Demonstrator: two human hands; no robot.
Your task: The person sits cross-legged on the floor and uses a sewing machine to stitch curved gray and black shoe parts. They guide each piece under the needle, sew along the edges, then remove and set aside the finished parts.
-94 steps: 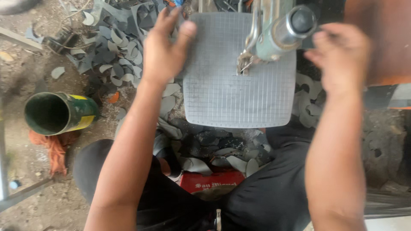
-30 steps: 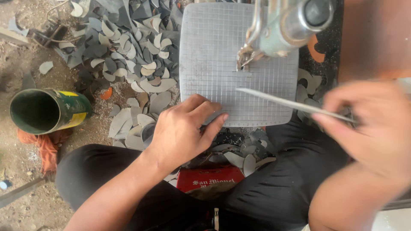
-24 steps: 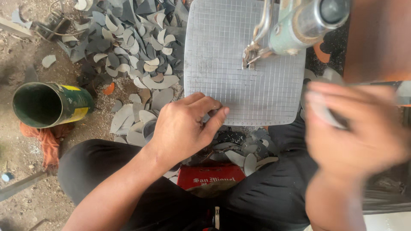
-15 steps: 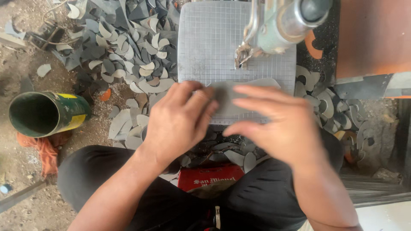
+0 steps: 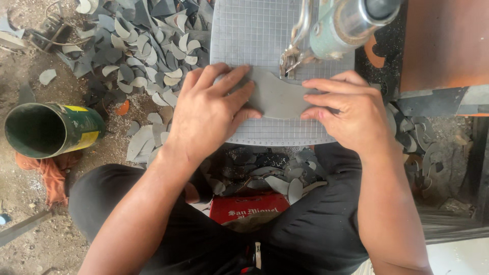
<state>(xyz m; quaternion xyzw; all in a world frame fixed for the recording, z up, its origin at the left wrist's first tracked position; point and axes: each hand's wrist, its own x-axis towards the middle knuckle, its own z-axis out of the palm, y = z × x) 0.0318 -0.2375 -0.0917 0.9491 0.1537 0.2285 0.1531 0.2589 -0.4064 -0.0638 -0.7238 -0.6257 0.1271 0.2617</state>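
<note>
Both hands now flat on the grey sheet [image 5: 277,97], which half a second ago was mostly hidden beneath them; left hand [image 5: 206,114] and right hand [image 5: 351,109] press its two ends with spread fingers, not gripping; sheet lies on the gridded table [image 5: 254,30] against the saw blade [image 5: 291,57]; looks thin, light, bendable; best held by flat pressure, away from the blade.
</note>
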